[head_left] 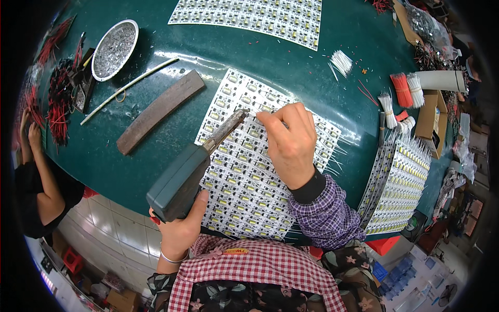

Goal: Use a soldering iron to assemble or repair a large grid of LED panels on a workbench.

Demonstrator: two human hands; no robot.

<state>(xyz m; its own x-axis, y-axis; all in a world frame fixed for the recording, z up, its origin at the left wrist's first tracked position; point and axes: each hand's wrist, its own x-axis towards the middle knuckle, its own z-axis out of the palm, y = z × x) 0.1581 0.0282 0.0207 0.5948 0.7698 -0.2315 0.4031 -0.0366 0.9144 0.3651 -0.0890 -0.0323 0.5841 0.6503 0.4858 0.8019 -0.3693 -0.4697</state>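
Note:
My left hand [180, 231] is closed around the handle of a dark green soldering gun [179, 179]. Its metal tip reaches up and right over a white circuit board panel [244, 190], which carries rows of small yellowish LEDs and black parts. Just right of the tip, my right hand [292, 143] is closed, thumb and forefinger pinching what looks like a thin white wire [253, 115]; most of it is hidden by the fingers. Thin white wires [335, 156] stick out along the panel's right edge.
A curved brown bar [161, 112], a pale stick [130, 91] and a bowl of silvery bits [115, 51] lie left. Another panel [249, 18] is behind. White wire pieces [341, 63], red wire bundles [401, 89] and stacked panels [397, 190] sit right. A co-worker's arms [41, 171] are far left.

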